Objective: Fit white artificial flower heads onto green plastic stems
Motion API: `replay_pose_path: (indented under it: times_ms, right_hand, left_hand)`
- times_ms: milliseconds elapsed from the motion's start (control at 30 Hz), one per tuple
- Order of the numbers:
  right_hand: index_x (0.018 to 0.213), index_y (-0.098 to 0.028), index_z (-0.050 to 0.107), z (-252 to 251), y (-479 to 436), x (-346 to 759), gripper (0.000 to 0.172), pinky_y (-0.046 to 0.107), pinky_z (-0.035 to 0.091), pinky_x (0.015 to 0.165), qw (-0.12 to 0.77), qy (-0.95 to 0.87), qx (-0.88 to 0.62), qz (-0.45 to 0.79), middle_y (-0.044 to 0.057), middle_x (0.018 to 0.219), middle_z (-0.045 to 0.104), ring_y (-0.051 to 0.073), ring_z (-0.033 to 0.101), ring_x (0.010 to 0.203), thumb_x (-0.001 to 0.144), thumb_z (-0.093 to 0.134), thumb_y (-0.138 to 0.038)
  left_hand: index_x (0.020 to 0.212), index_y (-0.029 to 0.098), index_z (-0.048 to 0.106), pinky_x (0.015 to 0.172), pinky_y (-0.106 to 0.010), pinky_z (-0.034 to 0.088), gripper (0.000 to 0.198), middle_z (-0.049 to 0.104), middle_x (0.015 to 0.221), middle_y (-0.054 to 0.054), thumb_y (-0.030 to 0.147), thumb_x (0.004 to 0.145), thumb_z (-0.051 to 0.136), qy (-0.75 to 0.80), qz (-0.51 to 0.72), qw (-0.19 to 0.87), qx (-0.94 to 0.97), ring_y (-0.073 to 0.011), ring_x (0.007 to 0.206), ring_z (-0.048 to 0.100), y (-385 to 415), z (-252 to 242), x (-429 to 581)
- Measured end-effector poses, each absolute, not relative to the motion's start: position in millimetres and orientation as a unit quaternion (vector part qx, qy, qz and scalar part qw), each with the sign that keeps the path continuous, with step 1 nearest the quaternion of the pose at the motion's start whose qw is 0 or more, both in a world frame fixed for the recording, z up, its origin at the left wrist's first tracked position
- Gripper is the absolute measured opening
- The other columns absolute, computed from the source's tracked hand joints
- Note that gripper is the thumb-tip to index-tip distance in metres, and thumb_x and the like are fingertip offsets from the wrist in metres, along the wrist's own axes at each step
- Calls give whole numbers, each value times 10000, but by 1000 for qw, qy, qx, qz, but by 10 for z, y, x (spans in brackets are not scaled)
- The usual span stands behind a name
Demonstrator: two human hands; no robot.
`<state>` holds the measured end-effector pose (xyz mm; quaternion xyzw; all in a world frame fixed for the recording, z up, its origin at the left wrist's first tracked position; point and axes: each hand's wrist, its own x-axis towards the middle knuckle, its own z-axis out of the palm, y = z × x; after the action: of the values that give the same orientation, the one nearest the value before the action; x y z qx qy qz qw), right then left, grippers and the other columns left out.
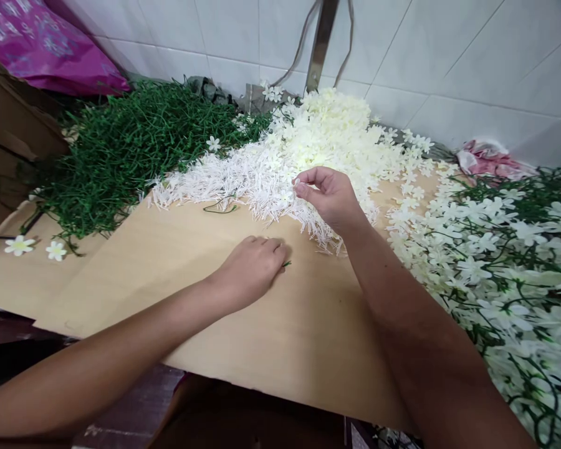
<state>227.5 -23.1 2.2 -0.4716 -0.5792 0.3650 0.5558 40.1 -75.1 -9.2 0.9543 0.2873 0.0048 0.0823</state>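
Observation:
My left hand [250, 271] rests on the cardboard sheet [271, 337], back up and fingers curled. A short green stem end [287, 264] pokes out beside its thumb side; the rest is hidden under the hand. Above the pile of thin white stamens [234, 174], my right hand [330, 196] has its thumb and forefinger pinched on a small white piece [296, 181], too small to make out fully. A heap of cream artificial petals [336, 125] lies just beyond that hand. One loose green stem [220, 207] lies on the cardboard near the stamens.
A big heap of green stems [135, 149] is at the back left. Assembled white flowers on stems [505, 280] fill the right side. Two flowers [19, 245] lie at far left. A purple bag [51, 56], a cardboard box [14, 112] and a tiled wall [402, 56] border the surface.

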Motion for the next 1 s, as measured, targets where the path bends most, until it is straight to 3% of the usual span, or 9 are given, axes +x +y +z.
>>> replay_pose_path:
  times_ms: [67,167,267,367,667,867,1000]
  right_hand:
    - [718,-157,591,29,-238,2276,155,276,469,654,550,-587,-456,381,1,723,589,98,529,682,672,723,-223]
    - [719,-165,573,46,-256,2269,228,267,476,644,534,-595,-427,423,-16,677,575,88,532,639,668,749,-299]
    - [715,-168,568,52,-276,2236,295,254,493,625,530,-583,-412,458,-30,647,563,79,533,608,631,779,-355]
    - [709,-168,572,30,-279,2195,346,240,500,600,539,-563,-416,469,-35,640,561,71,526,588,588,802,-396]
    - [678,-160,582,-63,-273,2123,396,208,454,552,517,-525,-450,505,-43,604,565,53,506,550,540,822,-443]
    - [659,-170,578,-53,-309,2108,421,205,420,521,509,-523,-458,507,-39,586,563,60,500,543,534,813,-496]
    - [667,-164,578,-87,-318,2110,398,201,381,494,488,-535,-475,500,-25,586,564,64,485,542,577,802,-481]
  left_hand:
    - [890,151,577,668,-330,367,170,629,828,-78,174,868,410,298,29,126,946,-209,746,570,-683,-50,424]
    - [792,170,539,608,-273,356,77,566,682,-11,201,837,485,358,137,311,870,-142,624,503,-534,118,400]
    - [796,149,561,603,-227,389,33,538,622,23,122,779,552,391,273,527,703,-97,589,501,-345,262,383]
    - [821,105,638,586,-203,400,93,581,606,12,94,728,631,396,343,631,572,-72,556,515,-178,258,402]
    - [638,90,652,494,-162,382,98,594,549,-9,125,657,741,400,357,713,451,-49,487,494,-38,-17,410]
    - [607,110,615,412,-151,269,106,506,492,20,132,692,674,395,342,727,446,-31,429,372,-66,-35,414]
    - [593,124,582,387,-154,182,132,541,522,9,151,647,701,390,338,733,442,-27,411,352,-66,-53,427]
